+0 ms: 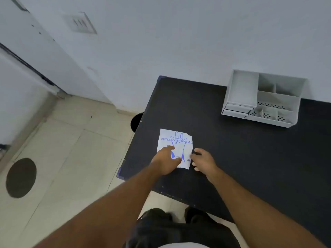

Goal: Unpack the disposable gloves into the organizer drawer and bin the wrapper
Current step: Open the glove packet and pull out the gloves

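Note:
A flat white glove packet [176,142] with blue print lies on the black table [232,149] near its left edge. My left hand [167,161] rests flat on the packet's lower part, fingers straight. My right hand [203,159] touches the packet's right edge, its fingers curled at that edge; whether they pinch it is unclear. A grey organizer [263,99] with several compartments and small drawers stands at the table's back right, far from both hands.
A round black bin [137,121] peeks out on the floor just left of the table's far left side. A dark round floor cover [21,177] lies far left. The white wall runs behind the table. My legs stand at the table's front edge.

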